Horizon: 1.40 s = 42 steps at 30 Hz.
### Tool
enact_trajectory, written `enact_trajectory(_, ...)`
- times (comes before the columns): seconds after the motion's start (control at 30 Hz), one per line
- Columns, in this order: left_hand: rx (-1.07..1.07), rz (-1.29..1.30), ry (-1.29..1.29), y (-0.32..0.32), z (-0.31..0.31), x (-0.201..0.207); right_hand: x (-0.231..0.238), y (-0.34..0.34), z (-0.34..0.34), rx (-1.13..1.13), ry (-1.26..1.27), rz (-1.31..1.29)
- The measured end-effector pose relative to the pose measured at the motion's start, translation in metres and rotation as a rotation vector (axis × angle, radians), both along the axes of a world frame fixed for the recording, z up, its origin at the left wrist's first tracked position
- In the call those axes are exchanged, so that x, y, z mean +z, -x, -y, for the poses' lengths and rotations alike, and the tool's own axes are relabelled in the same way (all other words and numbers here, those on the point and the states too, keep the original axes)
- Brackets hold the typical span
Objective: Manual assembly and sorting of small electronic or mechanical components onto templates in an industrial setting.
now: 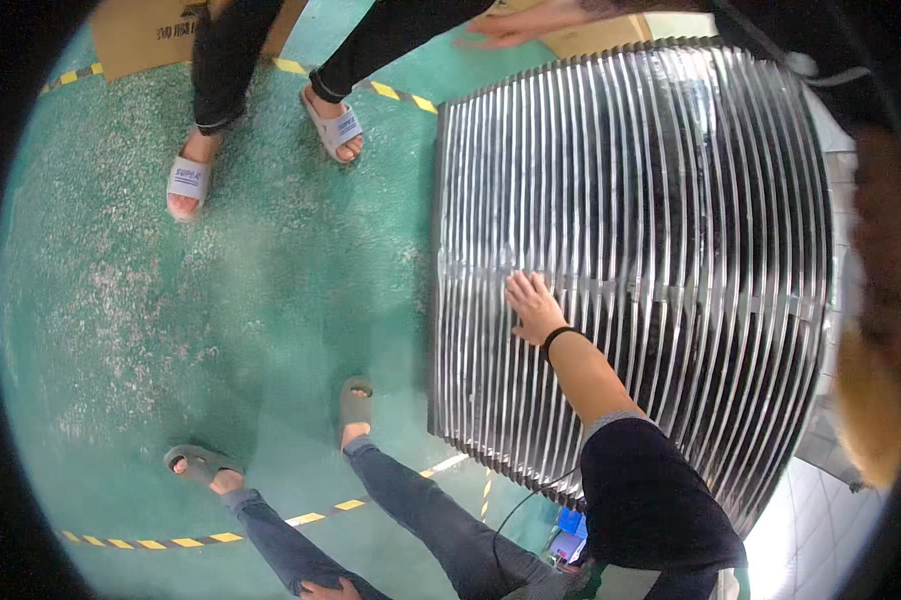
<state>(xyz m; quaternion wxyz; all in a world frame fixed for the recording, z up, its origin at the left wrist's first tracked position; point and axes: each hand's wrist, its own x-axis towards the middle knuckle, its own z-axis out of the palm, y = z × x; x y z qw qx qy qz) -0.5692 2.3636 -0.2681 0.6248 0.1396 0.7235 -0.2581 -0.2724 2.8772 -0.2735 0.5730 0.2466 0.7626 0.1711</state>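
My right hand (536, 306), with a black band at its wrist, lies palm down on a large stack of thin ribbed panels (561, 210) in silver and black. Its fingers are spread out and grip nothing; they rest near a strip that crosses the ridges. At the lower edge, my left hand (329, 590) lies on my jeans-clad leg (291, 545), partly cut off by the picture's rim. The fingers that show there look stretched out, with nothing visible in them.
Across the green floor (261, 310) stands another person in dark trousers and light sandals (188, 182), one hand (516, 27) over the stack's far end. A cardboard box (151, 45) stands behind. Yellow-black tape (311, 519) marks the floor. A blue object (572, 522) and a cable (501, 525) lie near my sleeve.
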Motion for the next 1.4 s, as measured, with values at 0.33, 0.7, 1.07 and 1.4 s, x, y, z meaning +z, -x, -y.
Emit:
enact_trajectory(0.33,-0.036,-0.068,-0.334,0.023,0.014,-0.008,0.154,-0.041,0.039,0.033,0.001,-0.423)
enact_trajectory(0.7,0.049,-0.234,-0.245,0.046,-0.024,0.005,0.188,-0.054,0.073,-0.332,-0.048,-0.404)
enact_trajectory(1.07,0.003,-0.090,-0.245,0.054,-0.012,0.012,-0.003,0.016,0.048,-1.179,-0.096,-0.418)
enact_trajectory(1.4,-0.132,-0.133,-0.071,0.005,0.020,-0.017,-0.138,0.025,0.054,-1.051,-0.355,-0.282)
